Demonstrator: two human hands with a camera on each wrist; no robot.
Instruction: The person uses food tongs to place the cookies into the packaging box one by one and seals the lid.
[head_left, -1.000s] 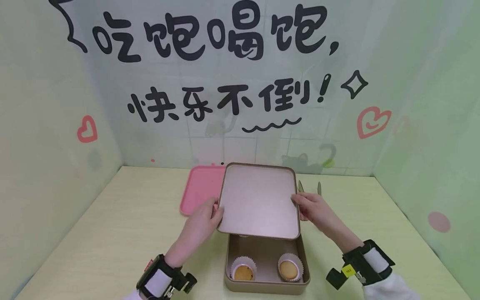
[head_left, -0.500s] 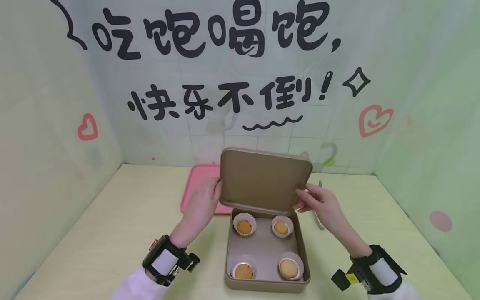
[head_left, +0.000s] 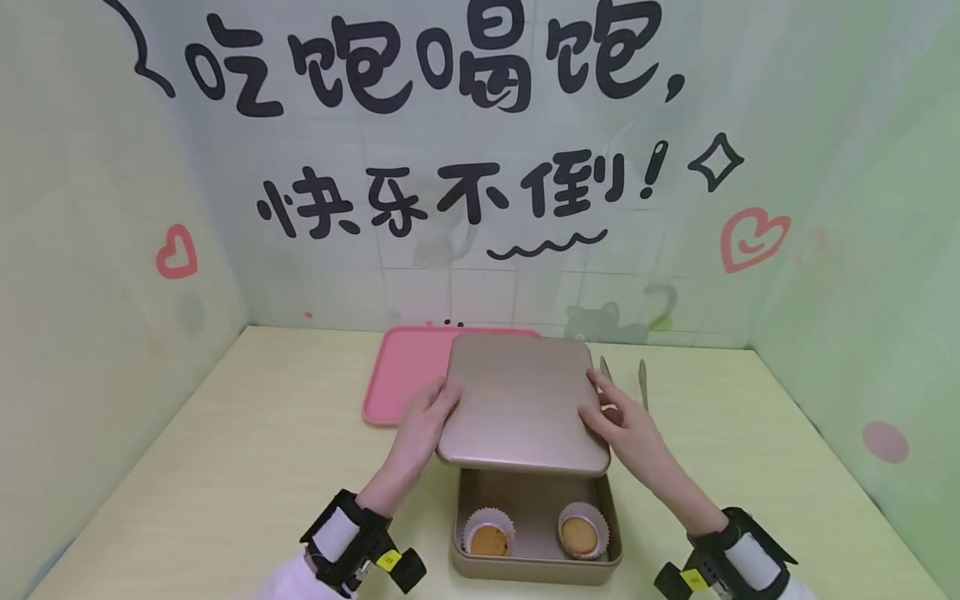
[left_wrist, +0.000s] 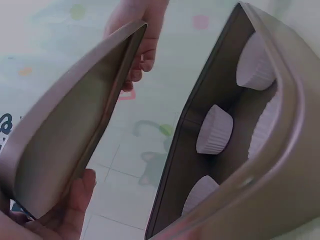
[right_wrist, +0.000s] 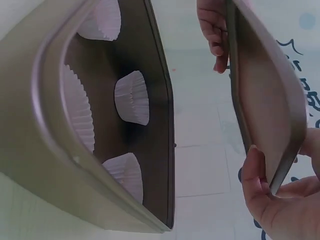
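Note:
Both hands hold a gold metal lid (head_left: 521, 404) level, just above the far half of an open gold tin (head_left: 534, 570). My left hand (head_left: 433, 410) grips the lid's left edge and my right hand (head_left: 604, 410) grips its right edge. Two cupcakes in white paper cups (head_left: 487, 536) (head_left: 580, 532) show in the tin's near half; the far ones are hidden under the lid. The left wrist view shows the lid (left_wrist: 65, 145) apart from the tin (left_wrist: 285, 165), with paper cups (left_wrist: 215, 130) inside. The right wrist view shows the same gap between lid (right_wrist: 265, 100) and tin (right_wrist: 45, 130).
A pink tray (head_left: 408, 367) lies flat behind the lid on the left. Metal tongs (head_left: 640, 379) lie on the pale yellow table (head_left: 225, 467) to the right of the lid. Green walls with lettering close in the table on three sides.
The lid showed its hollow inside a second ago, then tilted up over the far edge, baring all the cupcakes. Now it lies flat, top side up, lower over the tin's far half.

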